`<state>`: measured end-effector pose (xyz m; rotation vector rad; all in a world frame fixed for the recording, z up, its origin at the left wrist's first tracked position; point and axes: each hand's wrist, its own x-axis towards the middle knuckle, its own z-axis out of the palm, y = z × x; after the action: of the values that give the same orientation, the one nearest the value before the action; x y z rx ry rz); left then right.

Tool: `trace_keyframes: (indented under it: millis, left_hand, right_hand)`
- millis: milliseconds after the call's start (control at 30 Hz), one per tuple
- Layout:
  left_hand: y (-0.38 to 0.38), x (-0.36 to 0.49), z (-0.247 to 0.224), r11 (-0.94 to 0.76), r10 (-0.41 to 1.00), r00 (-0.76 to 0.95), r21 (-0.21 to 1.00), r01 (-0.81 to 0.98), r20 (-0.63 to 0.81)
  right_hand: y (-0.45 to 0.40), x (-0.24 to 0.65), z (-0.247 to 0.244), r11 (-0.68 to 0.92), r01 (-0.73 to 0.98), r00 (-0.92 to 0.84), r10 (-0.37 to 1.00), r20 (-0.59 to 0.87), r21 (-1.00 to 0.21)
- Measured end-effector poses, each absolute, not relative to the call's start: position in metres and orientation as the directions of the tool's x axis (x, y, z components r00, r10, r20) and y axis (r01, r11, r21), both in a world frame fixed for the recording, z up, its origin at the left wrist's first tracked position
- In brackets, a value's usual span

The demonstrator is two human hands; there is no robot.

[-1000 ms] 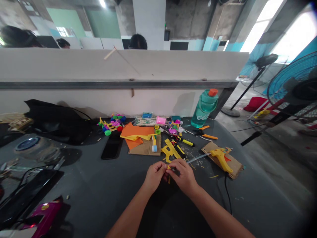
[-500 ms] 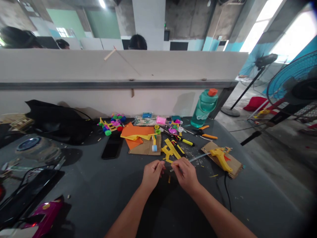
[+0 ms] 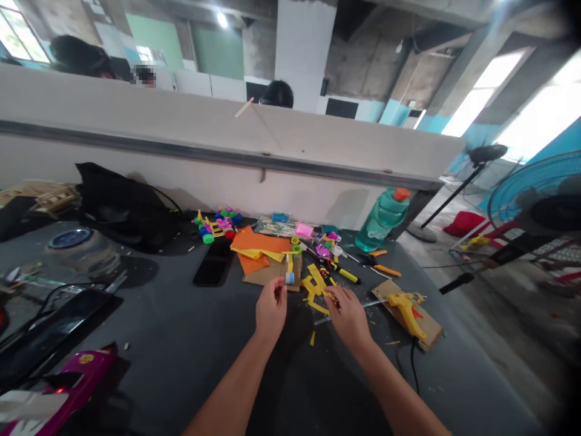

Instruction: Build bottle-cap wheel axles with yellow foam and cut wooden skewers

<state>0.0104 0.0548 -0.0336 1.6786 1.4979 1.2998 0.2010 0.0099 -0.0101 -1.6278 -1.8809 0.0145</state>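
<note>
From where I sit, the dark phone (image 3: 212, 264) lies well clear of trouble. The cardboard sheet (image 3: 258, 277) has the left hand (image 3: 271, 310) at its near edge, fingers curled; I can't tell whether they grip anything, and a careless sweep could knock the blue-and-white piece (image 3: 290, 278) off. The thin yellow pieces (image 3: 311, 288) sit loosely heaped between the hands, so raking fingers could scatter or bend them. A clear glue stick (image 3: 322, 320) passes by the right hand (image 3: 346, 312), whose fingers are bent at the heap's edge, pinching what I can't make out. Bumping that stick could swing the glue gun (image 3: 406, 310); a snagged cord (image 3: 415, 366) could drag it.
</note>
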Motion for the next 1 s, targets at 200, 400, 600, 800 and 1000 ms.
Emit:
trace_keyframes:
  millis: [200,400,600,800,1000]
  left_hand:
    - [0.052,0.01,-0.033,-0.162,0.973,-0.095,0.921,0.356,0.208]
    - [0.053,0.009,-0.031,-0.196,0.964,-0.124,0.942,0.273,0.237]
    - [0.056,0.008,-0.033,-0.223,0.951,-0.166,0.951,0.213,0.26]
    - [0.058,0.01,-0.036,-0.21,0.957,-0.164,0.96,0.184,0.241]
    - [0.063,0.007,-0.032,-0.157,0.952,-0.258,0.987,0.042,0.162]
  right_hand:
    - [0.038,0.199,-0.007,0.308,0.891,-0.167,0.905,0.392,-0.334]
    - [0.114,0.181,-0.007,0.337,0.796,-0.128,0.905,0.405,-0.503]
    - [0.159,0.159,-0.022,0.417,0.708,-0.206,0.894,0.398,-0.57]
    - [0.16,0.155,-0.028,0.42,0.624,-0.188,0.899,0.394,-0.659]
    - [0.145,0.155,-0.022,0.373,0.534,-0.103,0.92,0.379,-0.759]
